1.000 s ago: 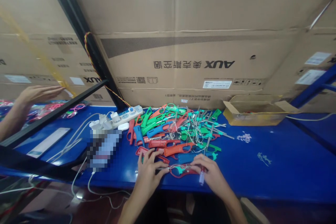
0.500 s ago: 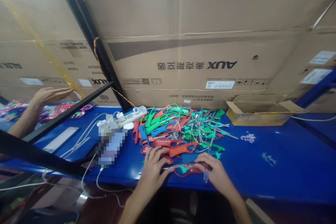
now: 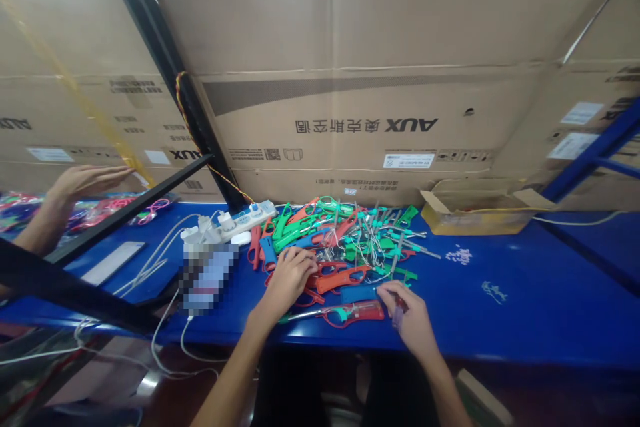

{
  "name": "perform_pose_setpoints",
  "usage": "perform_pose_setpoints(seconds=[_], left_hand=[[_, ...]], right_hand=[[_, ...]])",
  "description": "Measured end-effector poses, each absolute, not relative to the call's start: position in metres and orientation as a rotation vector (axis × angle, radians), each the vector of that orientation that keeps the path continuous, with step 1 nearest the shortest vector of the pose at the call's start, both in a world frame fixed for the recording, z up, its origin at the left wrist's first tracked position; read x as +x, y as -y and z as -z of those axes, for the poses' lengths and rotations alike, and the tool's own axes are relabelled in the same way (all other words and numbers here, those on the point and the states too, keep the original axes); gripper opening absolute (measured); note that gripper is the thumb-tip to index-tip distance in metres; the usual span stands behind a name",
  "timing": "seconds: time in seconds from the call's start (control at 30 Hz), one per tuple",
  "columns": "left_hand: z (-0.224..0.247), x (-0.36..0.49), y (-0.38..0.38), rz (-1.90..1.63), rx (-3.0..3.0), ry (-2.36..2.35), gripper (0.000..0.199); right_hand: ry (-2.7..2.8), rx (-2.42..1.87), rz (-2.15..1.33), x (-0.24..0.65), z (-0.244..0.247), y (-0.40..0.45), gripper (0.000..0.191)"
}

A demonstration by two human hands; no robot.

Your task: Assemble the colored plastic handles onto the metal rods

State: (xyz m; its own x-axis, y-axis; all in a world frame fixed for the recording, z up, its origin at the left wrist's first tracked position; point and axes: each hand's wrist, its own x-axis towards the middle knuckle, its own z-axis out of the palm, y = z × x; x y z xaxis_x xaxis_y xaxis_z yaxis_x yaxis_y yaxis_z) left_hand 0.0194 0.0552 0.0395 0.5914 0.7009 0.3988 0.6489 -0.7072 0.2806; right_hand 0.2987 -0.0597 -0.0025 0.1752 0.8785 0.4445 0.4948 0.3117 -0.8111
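My left hand [image 3: 293,275] is over the left part of a pile of red, green and blue lighter casings [image 3: 343,278]. Its fingers are curled together on the pieces; what they grip, if anything, is hidden. In front lies an open red long-nosed lighter [image 3: 357,311], its metal tube pointing left and a turquoise part inside. Right of it, my right hand [image 3: 413,317] is closed around a screwdriver with a see-through purplish handle [image 3: 398,317], its fingertips near a blue casing [image 3: 357,293]. Metal tubes, white wires and turquoise parts [image 3: 375,240] fill the right of the pile.
A power strip [image 3: 253,219] with plugs, cables and a blurred phone [image 3: 210,280] lie to the left. An open small carton [image 3: 480,220] stands at the back right. Beyond a black post [image 3: 170,67], another person's hand [image 3: 95,180] hovers near packaged goods. Large cardboard boxes line the back.
My left hand has left the red lighter's tube and moved up onto the pile. My right hand has drawn off the lighter slightly rightward, keeping the screwdriver. The lighter now lies free.
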Motion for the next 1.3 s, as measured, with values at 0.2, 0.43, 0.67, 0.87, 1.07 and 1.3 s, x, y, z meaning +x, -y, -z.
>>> perform_pose_setpoints(seconds=[0.2, 0.43, 0.67, 0.87, 1.07, 1.3], left_hand=[[-0.042, 0.015, -0.051, -0.697, 2.69, -1.09, 0.015], [-0.043, 0.021, -0.063, -0.743, 2.594, -1.092, 0.029], [-0.068, 0.034, -0.028, -0.972, 2.335, -1.137, 0.012], [-0.042, 0.102, 0.052, -1.192, 1.308, -0.985, 0.024], [-0.022, 0.096, 0.057, -1.16, 1.283, -0.946, 0.028], [-0.009, 0.022, 0.03, -1.23, 2.251, -1.249, 0.035]], right_hand=[[1.435, -1.347, -0.401, 0.298, 0.0, 0.06, 0.025], [1.414, -1.336, -0.36, 0.296, -0.007, 0.061, 0.029], [1.447, -1.271, -0.391, 0.272, -0.012, 0.079, 0.028], [1.559, -1.219, -0.247, 0.234, -0.002, 0.099, 0.05], [1.671, -1.211, -0.194, 0.262, 0.006, 0.087, 0.036], [1.795, -1.305, -0.338, 0.306, 0.0, 0.069, 0.032]])
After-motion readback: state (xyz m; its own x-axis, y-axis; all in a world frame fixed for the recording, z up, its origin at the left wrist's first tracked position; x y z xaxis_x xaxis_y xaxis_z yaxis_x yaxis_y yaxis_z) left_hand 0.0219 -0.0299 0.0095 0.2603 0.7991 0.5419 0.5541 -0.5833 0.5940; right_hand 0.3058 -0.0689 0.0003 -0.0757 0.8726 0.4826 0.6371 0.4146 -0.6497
